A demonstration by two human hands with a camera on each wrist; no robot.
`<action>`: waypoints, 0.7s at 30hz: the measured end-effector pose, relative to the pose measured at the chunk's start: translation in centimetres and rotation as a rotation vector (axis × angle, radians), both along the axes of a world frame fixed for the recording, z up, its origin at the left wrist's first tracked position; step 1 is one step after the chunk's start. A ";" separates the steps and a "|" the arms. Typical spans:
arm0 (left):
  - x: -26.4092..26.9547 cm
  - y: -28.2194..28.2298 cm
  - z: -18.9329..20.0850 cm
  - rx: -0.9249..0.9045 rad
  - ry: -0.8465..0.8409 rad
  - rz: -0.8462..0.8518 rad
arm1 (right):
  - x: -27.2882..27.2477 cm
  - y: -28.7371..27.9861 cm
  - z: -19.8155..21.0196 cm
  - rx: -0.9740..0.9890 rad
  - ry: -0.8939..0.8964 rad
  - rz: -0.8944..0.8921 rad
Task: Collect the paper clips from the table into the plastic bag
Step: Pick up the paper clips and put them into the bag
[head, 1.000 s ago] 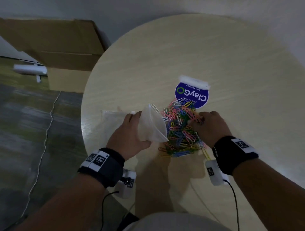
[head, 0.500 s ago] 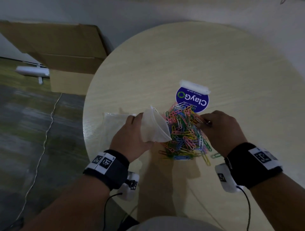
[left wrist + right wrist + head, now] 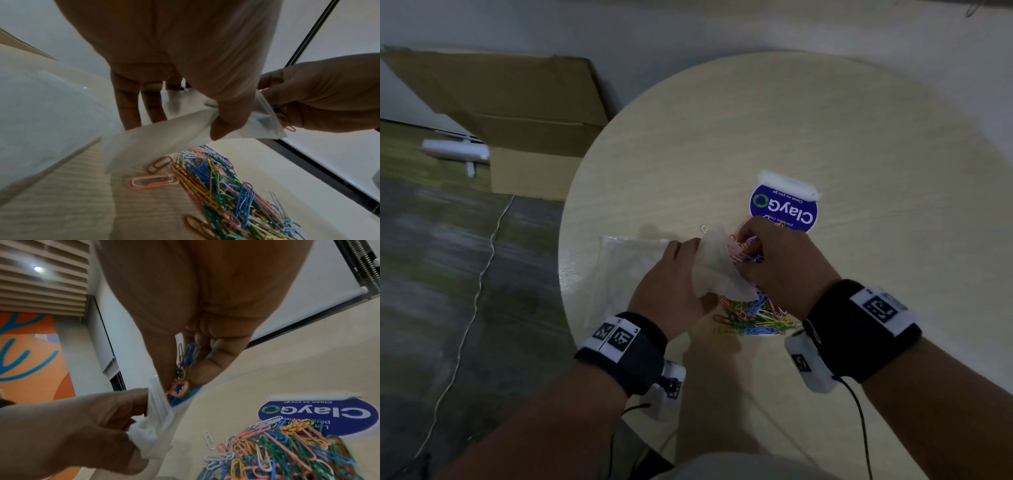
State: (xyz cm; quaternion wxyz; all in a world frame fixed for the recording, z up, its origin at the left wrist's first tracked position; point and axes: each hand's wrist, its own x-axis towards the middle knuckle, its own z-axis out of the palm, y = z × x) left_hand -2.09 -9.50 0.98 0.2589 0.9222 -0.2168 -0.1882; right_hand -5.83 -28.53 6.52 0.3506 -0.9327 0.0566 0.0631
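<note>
A heap of coloured paper clips (image 3: 753, 315) (image 3: 230, 191) (image 3: 277, 449) lies on the round pale wooden table (image 3: 825, 130). My left hand (image 3: 674, 287) (image 3: 88, 423) pinches the rim of a small clear plastic bag (image 3: 717, 270) (image 3: 164, 136) (image 3: 158, 408) and holds its mouth up just above the heap. My right hand (image 3: 780, 263) (image 3: 320, 97) grips a bunch of clips (image 3: 185, 369) in curled fingers at the bag's mouth. Some of those clips hang into the opening.
A round blue ClayGo sticker (image 3: 784, 205) (image 3: 316, 413) lies on the table just beyond the heap. Another flat clear bag (image 3: 626, 267) lies left of my left hand near the table edge. A cardboard box (image 3: 517, 113) stands on the floor to the left.
My right hand picked a bunch of clips out of the heap and carried it left to the bag's mouth. The left hand kept holding the bag.
</note>
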 end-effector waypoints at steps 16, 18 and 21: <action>0.1 1.0 -1.9 -0.215 0.094 0.128 | -0.3 -0.9 -5.2 0.295 0.220 -0.239; 0.3 1.2 -2.0 -0.234 0.113 0.137 | 0.0 -0.9 -5.0 0.377 0.216 -0.291; 0.5 1.4 -1.6 -0.296 0.161 0.155 | 0.6 -1.0 -5.0 0.451 0.281 -0.260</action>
